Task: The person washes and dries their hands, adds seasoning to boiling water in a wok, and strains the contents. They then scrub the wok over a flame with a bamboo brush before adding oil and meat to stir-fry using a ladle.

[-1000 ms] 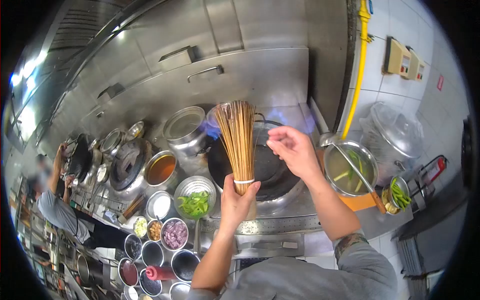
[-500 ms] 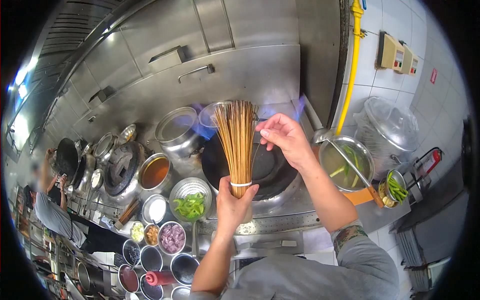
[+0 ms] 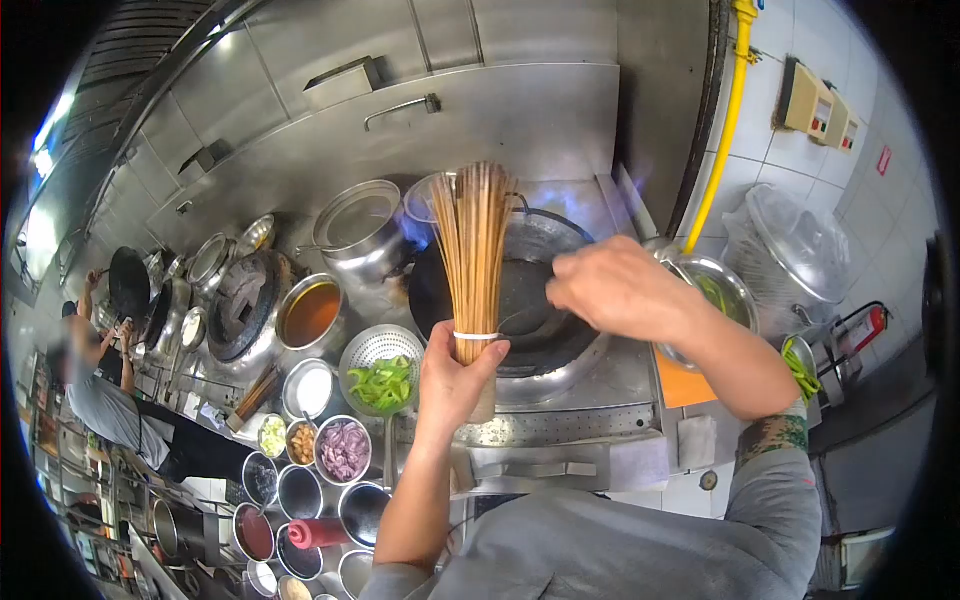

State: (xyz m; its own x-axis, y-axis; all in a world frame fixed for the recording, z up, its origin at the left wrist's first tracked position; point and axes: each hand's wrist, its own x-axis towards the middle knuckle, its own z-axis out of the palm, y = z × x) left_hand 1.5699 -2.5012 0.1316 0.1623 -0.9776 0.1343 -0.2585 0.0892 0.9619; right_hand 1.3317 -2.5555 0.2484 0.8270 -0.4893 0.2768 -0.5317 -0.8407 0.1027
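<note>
The left hand [image 3: 455,388] closes tight round the brush [image 3: 470,270], upright over the left side of the wok [image 3: 545,260]. Near its right edge, the right hand [image 3: 618,285] curls up; I can't tell if it holds anything.

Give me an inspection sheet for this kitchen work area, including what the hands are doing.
Surface: steel stove top with a dark wok set on it.
Job's things: a stick brush, bound by a white band, bristles upward.
Clutter: at left, a strainer holding cut green vegetables, a bowl of chopped onions, and a red bottle among bowls.
Hands: left hand grips the brush's lower end; right hand is blurred near the wok's right side, and whether its fingers hold anything is unclear.
Cables: nothing seen.
Surroundings: blue flames, a yellow pipe along the tiled wall, another person at far left.
</note>
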